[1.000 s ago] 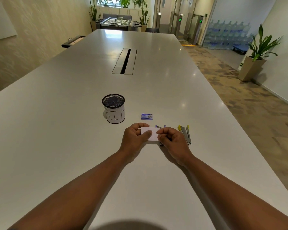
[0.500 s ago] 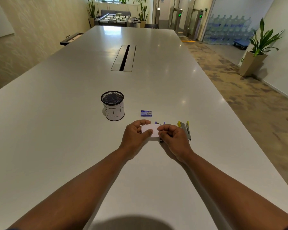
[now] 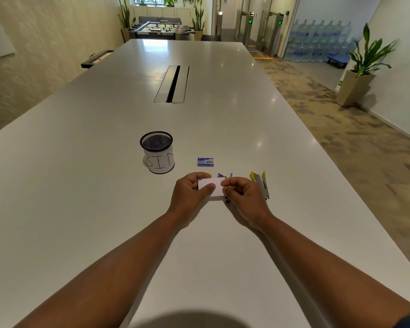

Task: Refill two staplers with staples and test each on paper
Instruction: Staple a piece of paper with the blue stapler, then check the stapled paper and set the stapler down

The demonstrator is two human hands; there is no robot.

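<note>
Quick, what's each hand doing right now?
Left hand: holding the white paper, thumb on top.
Right hand: pinching the paper's right edge.

The bench was plain pale grey with a glossy sheen. The mesh cup was black, wrapped in white paper with dark handwritten letters. The staple box was blue-violet with white print. The paper was plain white. One stapler was silver with yellow ends; purple bits showed behind the paper.
</note>
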